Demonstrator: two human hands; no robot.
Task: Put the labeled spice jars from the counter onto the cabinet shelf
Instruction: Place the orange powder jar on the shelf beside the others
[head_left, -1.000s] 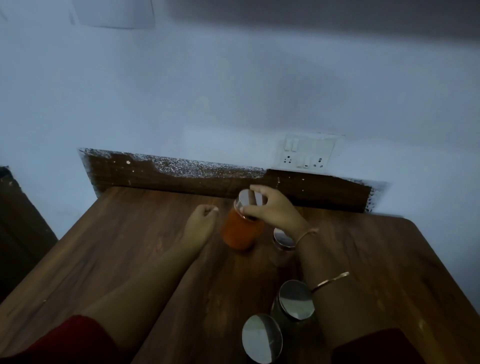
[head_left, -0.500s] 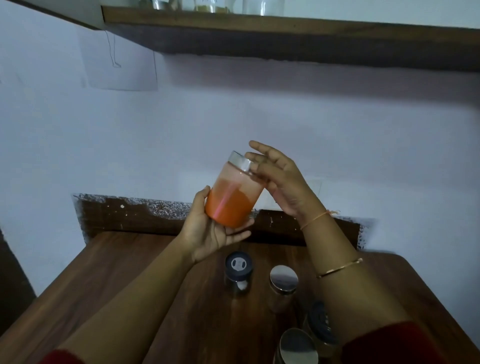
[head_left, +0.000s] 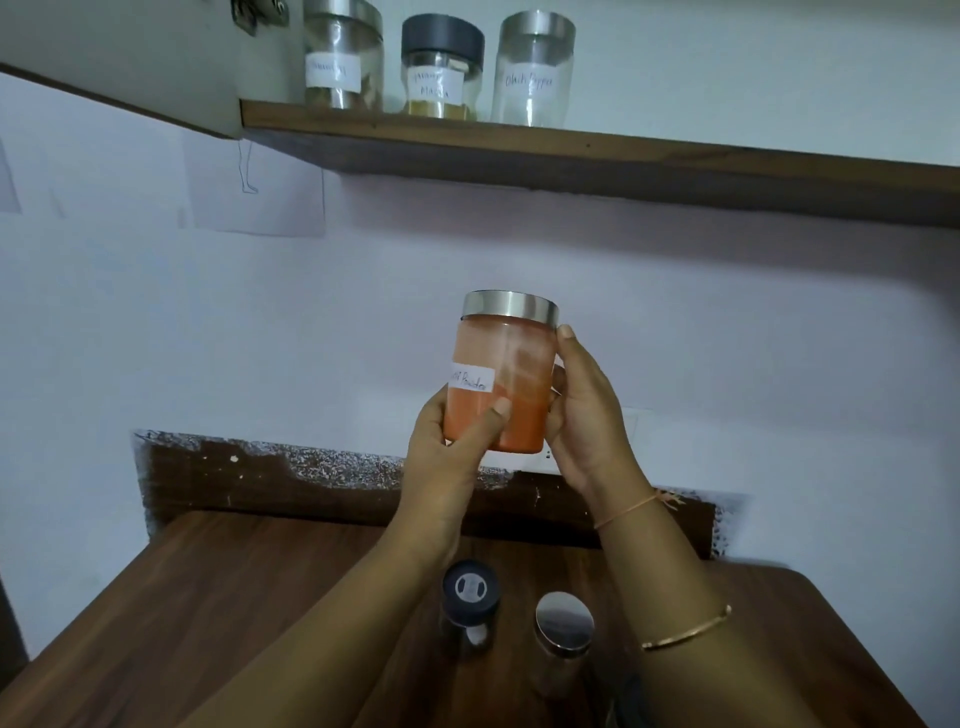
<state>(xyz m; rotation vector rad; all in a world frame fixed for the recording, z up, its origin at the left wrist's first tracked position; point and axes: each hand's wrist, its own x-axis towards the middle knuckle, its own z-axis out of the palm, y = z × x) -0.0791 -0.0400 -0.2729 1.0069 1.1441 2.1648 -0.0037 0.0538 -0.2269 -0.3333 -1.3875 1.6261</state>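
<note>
An orange powder jar (head_left: 511, 364) with a steel lid and a white label is held upright in front of the wall, well above the counter. My left hand (head_left: 447, 457) grips its lower left side, thumb across the front. My right hand (head_left: 587, 415) clasps its right side. High above, the wooden cabinet shelf (head_left: 623, 156) carries three labeled jars: a steel-lidded one (head_left: 343, 57), a black-lidded one (head_left: 441, 67) and a steel-lidded one (head_left: 535, 73). On the wooden counter (head_left: 234, 623) below stand a black-lidded jar (head_left: 470, 597) and a steel-lidded jar (head_left: 563, 629).
A dark backsplash strip (head_left: 311, 483) runs along the wall behind the counter. The shelf's right part (head_left: 779, 171) carries nothing visible. A cabinet side panel (head_left: 156, 62) closes the shelf at the left. My forearms hide part of the counter's near side.
The view has tilted upward, bringing the shelf jars into sight. The orange jar has gone from tilted to upright and a little higher, now clasped by both hands with its label facing me.
</note>
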